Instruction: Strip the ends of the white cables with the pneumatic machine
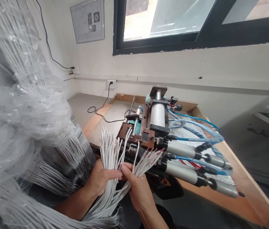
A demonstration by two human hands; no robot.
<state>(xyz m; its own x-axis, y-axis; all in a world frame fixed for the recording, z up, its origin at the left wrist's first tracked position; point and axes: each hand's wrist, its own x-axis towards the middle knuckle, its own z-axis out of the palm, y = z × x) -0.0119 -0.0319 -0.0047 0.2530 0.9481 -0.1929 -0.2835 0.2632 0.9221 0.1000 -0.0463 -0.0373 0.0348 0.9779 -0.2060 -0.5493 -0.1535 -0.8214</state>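
Observation:
My left hand [102, 178] is wrapped round a thick bundle of white cables [107, 148], their cut ends pointing up. A second, smaller bunch of white cables [148, 162] with reddish stripped tips lies in my right hand [135, 184], fanned toward the right. The thumbs of both hands nearly meet between the two bunches, and a few single cables stand apart there. Just beyond the cable tips is a pneumatic wire-stripping machine [157, 116] with brown jaw plates [148, 137] and silver cylinders. Below my hands the cables run together toward the lower left.
Plastic-wrapped cable bundles [24, 117] are piled high on the left. The machine stands on a wooden-edged bench [249, 187], with blue air hoses [196, 127] at its right. A black power cord [104, 111] runs to a wall socket [112, 84]. A window [163, 19] is above.

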